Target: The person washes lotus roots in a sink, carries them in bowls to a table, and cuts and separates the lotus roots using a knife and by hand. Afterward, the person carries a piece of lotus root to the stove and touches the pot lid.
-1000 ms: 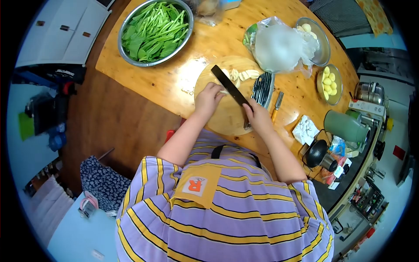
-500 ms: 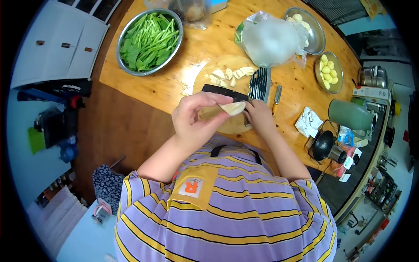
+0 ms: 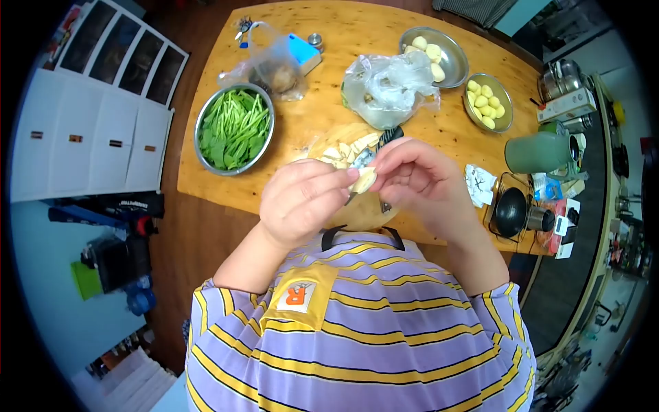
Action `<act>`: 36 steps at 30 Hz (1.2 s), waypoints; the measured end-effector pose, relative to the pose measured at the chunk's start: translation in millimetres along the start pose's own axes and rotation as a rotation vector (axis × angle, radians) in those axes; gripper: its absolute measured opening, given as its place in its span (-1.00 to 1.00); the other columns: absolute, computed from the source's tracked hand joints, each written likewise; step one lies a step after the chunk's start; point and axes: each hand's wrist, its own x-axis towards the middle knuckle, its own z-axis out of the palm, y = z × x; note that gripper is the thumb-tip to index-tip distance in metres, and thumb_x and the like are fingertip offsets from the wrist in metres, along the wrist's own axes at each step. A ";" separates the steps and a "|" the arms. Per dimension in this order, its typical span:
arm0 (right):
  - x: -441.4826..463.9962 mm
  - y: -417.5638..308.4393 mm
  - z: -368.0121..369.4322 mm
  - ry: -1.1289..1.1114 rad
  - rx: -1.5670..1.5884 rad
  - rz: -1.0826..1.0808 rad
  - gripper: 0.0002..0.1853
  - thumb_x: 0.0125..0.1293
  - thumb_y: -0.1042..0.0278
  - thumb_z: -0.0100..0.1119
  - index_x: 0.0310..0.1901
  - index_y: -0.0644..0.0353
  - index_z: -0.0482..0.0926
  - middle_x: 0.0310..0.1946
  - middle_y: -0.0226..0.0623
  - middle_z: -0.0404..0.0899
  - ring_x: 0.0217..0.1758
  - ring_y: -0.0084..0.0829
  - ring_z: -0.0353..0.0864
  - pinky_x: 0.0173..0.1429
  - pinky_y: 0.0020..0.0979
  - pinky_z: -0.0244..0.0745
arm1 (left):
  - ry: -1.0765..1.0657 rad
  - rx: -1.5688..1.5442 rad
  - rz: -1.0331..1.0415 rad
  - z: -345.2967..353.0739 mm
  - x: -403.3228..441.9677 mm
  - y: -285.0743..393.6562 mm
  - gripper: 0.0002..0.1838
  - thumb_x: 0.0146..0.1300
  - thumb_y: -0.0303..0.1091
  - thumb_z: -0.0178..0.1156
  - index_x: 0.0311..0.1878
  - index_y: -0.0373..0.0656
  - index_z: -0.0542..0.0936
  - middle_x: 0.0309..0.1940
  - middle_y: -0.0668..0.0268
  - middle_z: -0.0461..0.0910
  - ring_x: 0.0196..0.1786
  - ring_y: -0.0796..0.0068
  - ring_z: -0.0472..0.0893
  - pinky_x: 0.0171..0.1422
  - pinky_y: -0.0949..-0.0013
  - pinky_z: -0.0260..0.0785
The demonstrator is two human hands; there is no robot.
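Note:
Raised above the round wooden board, my left hand pinches a pale cut piece. The fingertips of my right hand touch the same piece from the other side, thumb and index finger closed on it. Several pale cut pieces lie on the board beyond the hands. A dark patterned blade shows partly behind my right hand; the rest is hidden.
Leafy greens fill a metal bowl at left. Plastic bags lie at the back. Two bowls, one metal and one with yellow pieces, stand right. A green container and black pan are farther right.
My right hand has let go of the black knife and come up to the piece in my left hand. The view has shifted, showing more of the table's far side.

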 end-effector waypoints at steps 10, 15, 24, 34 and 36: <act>15.9 18.6 15.3 0.130 0.082 0.036 -0.76 0.30 0.69 0.19 -0.02 0.28 0.54 -0.08 -0.40 0.51 -0.09 -0.64 0.52 0.04 -0.57 0.53 | -0.073 0.047 0.111 -5.1 18.0 -8.6 -0.78 -0.09 -0.60 0.36 -0.31 -0.28 0.60 -0.17 0.16 0.70 -0.30 0.25 0.64 -0.29 0.29 0.56; 28.5 26.8 24.2 0.248 -0.051 0.087 -0.73 0.32 0.71 0.13 0.02 0.31 0.62 -0.09 -0.40 0.53 -0.08 -0.65 0.51 0.01 -0.57 0.52 | -0.128 0.103 0.086 -13.0 14.5 -19.9 -0.78 -0.11 -0.53 0.38 -0.31 -0.25 0.66 -0.20 0.20 0.69 -0.30 0.26 0.66 -0.29 0.36 0.54; 58.8 66.8 46.2 0.321 -0.097 0.018 -0.66 0.25 0.78 0.08 0.03 0.33 0.65 -0.19 -0.42 0.51 -0.18 -0.68 0.49 -0.11 -0.64 0.48 | -0.145 0.044 0.020 -22.9 -21.0 -65.9 -0.80 -0.08 -0.51 0.39 -0.32 -0.23 0.66 -0.22 0.23 0.68 -0.30 0.27 0.66 -0.31 0.34 0.52; 86.0 163.8 -6.6 0.565 -0.204 0.288 -0.82 0.43 0.50 0.04 -0.16 0.26 0.67 -0.34 -0.45 0.64 -0.30 -0.64 0.55 -0.18 -0.56 0.48 | -0.306 -0.192 -0.539 2.1 -103.8 -131.4 -0.81 0.01 -0.57 0.41 -0.32 -0.23 0.58 -0.37 0.19 0.61 -0.33 0.22 0.63 -0.27 0.30 0.52; 71.6 209.9 -46.2 0.582 -0.599 0.317 -0.87 0.38 0.46 0.16 -0.16 0.23 0.69 -0.33 -0.41 0.65 -0.32 -0.56 0.59 -0.19 -0.51 0.51 | -0.277 -0.249 -0.857 15.8 -139.5 -147.3 -0.78 0.02 -0.58 0.46 -0.32 -0.23 0.58 -0.45 0.24 0.59 -0.44 0.46 0.58 -0.31 0.44 0.47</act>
